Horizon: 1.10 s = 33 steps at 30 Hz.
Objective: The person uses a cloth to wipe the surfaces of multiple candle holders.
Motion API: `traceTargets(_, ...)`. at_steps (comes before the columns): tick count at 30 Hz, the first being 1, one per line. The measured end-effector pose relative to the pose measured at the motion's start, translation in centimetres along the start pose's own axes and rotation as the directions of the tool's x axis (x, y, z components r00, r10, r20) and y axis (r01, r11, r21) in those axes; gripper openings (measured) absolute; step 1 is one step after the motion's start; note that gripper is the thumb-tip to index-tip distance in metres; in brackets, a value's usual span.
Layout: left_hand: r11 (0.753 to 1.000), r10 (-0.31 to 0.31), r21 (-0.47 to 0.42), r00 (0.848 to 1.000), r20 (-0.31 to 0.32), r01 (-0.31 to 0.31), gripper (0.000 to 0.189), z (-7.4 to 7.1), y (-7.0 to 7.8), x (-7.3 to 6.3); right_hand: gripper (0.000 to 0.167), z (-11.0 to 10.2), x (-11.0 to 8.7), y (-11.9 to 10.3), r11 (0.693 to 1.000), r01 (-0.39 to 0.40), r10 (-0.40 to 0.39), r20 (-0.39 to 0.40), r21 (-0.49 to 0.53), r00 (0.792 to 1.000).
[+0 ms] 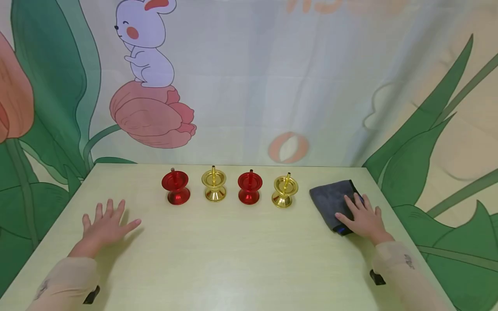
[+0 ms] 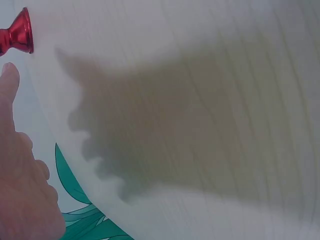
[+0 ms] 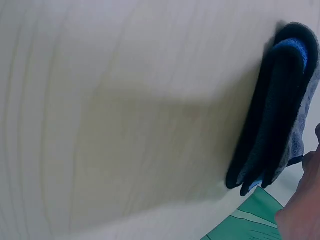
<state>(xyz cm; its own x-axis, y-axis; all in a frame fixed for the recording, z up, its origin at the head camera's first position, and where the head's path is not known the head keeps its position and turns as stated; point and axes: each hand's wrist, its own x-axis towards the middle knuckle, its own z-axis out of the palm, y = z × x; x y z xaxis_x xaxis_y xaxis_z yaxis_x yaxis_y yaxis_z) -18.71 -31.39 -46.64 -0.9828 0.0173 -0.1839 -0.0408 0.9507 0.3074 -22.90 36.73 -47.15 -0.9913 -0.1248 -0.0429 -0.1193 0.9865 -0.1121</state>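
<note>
My left hand (image 1: pixel 105 226) is over the left part of the table with its fingers spread, holding nothing; its shadow falls on the tabletop. In the left wrist view, its thumb points toward a red candle holder (image 2: pixel 20 31). On the right, the spread fingers of my right hand (image 1: pixel 365 220) overlap the edge of a folded grey cloth (image 1: pixel 332 201) with black trim and some blue inside. The right wrist view shows the cloth's layered folds (image 3: pixel 275 110) beside that hand. Between the hands, red (image 1: pixel 175 183) and gold (image 1: pixel 214 183) candle holders stand upright.
The row alternates colours: another red holder (image 1: pixel 250 185) and another gold one (image 1: pixel 285 190) follow to the right. All stand toward the back of the pale wood-grain table (image 1: pixel 233 259). Behind its far edge hangs a printed curtain (image 1: pixel 249 86) with a rabbit and flowers.
</note>
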Motion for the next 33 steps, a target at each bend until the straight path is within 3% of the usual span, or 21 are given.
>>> traceTargets(11,1.000,0.004,-0.006,1.000,0.010,-0.004,0.098,0.2,0.3,-0.2,0.084,1.0,-0.2,0.8,1.000,-0.002,0.001,-0.010,-0.021,1.000)
traceTargets(18,1.000,0.022,0.011,1.000,0.004,-0.022,0.099,-0.1,0.7,0.3,0.084,-0.4,-0.4,0.3,1.000,0.007,-0.007,0.006,-0.002,1.000)
traceTargets(25,0.997,0.051,0.055,0.999,-0.001,-0.051,0.100,-1.8,2.4,0.5,0.082,-1.8,-0.2,0.0,1.000,0.016,-0.016,-0.015,-0.005,1.000)
traceTargets(33,0.990,0.107,0.093,0.994,-0.015,-0.105,0.099,-2.3,5.4,1.0,0.083,-1.8,-0.4,-0.5,0.998,0.036,-0.036,0.007,-0.042,0.999)
